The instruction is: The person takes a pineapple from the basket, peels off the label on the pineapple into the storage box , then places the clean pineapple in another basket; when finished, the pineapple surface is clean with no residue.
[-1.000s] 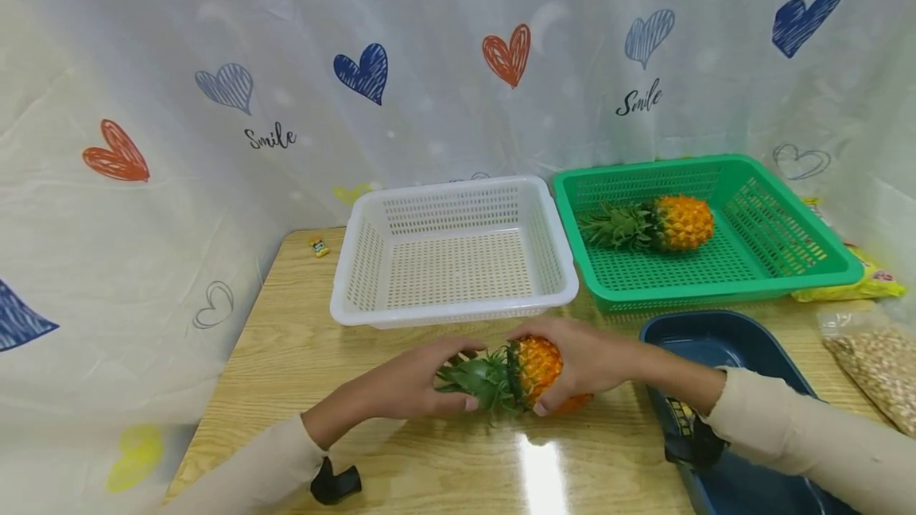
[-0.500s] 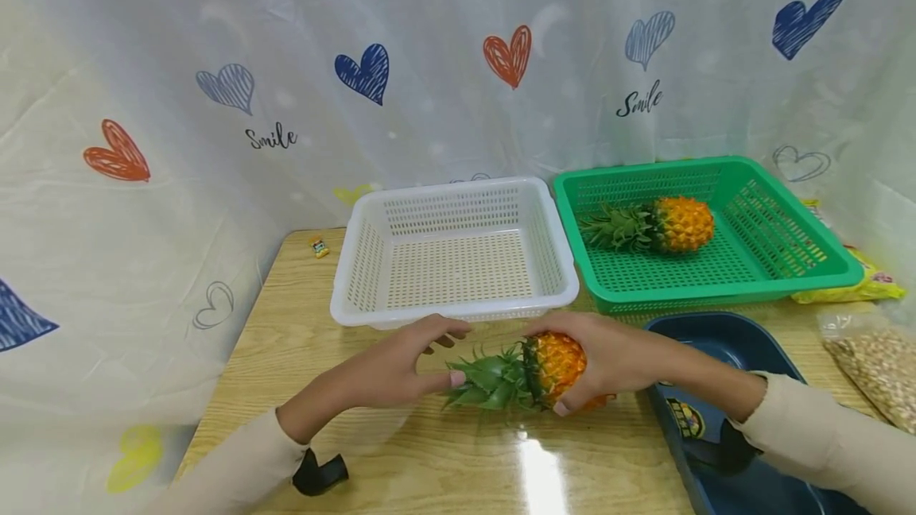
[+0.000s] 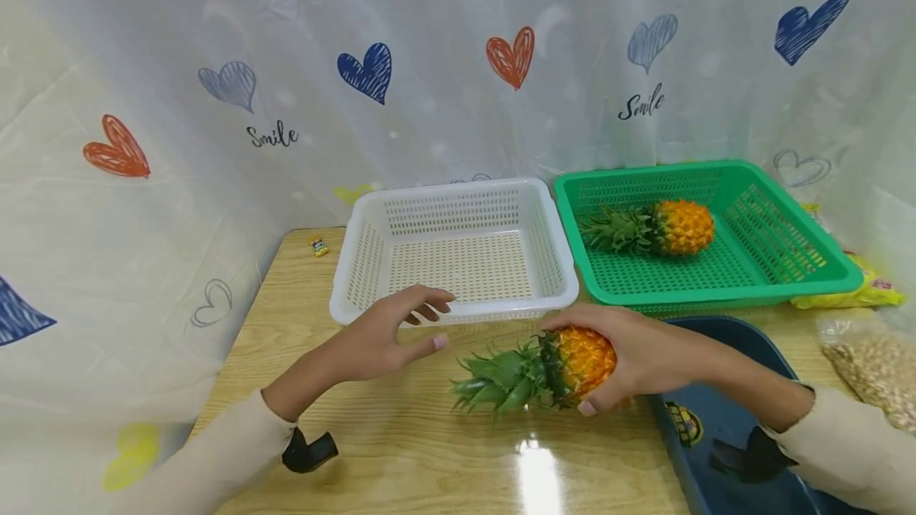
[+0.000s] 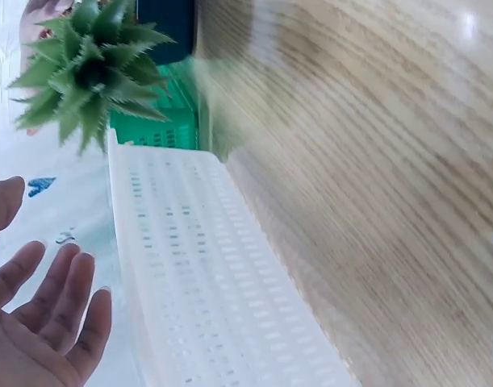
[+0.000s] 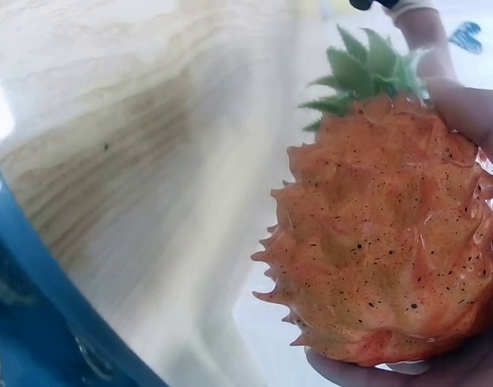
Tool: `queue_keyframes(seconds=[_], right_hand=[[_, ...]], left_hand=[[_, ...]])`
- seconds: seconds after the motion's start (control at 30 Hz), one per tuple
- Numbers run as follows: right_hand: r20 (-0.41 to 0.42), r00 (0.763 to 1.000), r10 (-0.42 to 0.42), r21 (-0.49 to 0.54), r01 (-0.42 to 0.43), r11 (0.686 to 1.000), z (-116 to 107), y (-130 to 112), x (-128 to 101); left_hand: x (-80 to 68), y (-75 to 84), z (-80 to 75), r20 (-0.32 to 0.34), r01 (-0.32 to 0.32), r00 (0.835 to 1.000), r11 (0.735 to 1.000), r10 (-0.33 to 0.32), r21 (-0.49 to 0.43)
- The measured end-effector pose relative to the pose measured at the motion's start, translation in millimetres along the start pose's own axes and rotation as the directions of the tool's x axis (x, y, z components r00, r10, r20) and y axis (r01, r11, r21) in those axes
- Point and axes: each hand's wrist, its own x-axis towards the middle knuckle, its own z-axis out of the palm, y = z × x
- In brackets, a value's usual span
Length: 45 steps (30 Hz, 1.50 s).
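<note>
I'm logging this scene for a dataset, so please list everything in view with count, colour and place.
pineapple in hand: 1, orange with green leaves, near the table's front, gripped by the right hand
pineapple in basket: 1, orange with green leaves, lying in the green basket
white basket: 1, white, table middle
green basket: 1, green, right of the white basket
blue tub: 1, dark blue, front right
table: 1, light wood
curtain: 1, white with hearts, behind
left hand: 1, fingers spread, holds nothing
right hand: 1, grips the pineapple
</note>
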Motion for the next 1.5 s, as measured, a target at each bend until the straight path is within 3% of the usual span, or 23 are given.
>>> queue_keyframes(seconds=[0.27, 0.47, 0.67, 1.17, 1.5], right_hand=[[-0.015, 1.0, -0.014, 0.014, 0.014, 1.0, -18.0, -1.0, -12.7], [-0.019, 0.999, -0.049, -0.01, 0.049, 0.999, -35.8, 0.9, -18.2], [-0.033, 0.998, -0.061, -0.055, 0.059, 0.997, -56.8, 1.2, -23.7], [-0.06, 0.995, 0.081, -0.077, -0.085, 0.993, -99.2, 15.1, -34.0], [-0.078, 0.995, 0.058, -0.141, -0.069, 0.988, -120.1, 26.9, -38.5]], left_hand=[[9.8, -16.1, -9.3, -0.062, 0.001, 0.998, 0.997, 0.004, 0.075], [12.6, -31.1, -13.1, -0.006, 0.064, 0.998, 0.994, -0.064, 0.093], [13.0, -36.1, -15.3, 0.046, 0.12, 0.991, 0.988, -0.125, 0.099], [14.0, -43.0, -13.7, 0.088, 0.121, 0.987, 0.987, -0.131, 0.109], [14.4, -45.9, -13.9, 0.102, 0.111, 0.987, 0.989, -0.121, 0.096]])
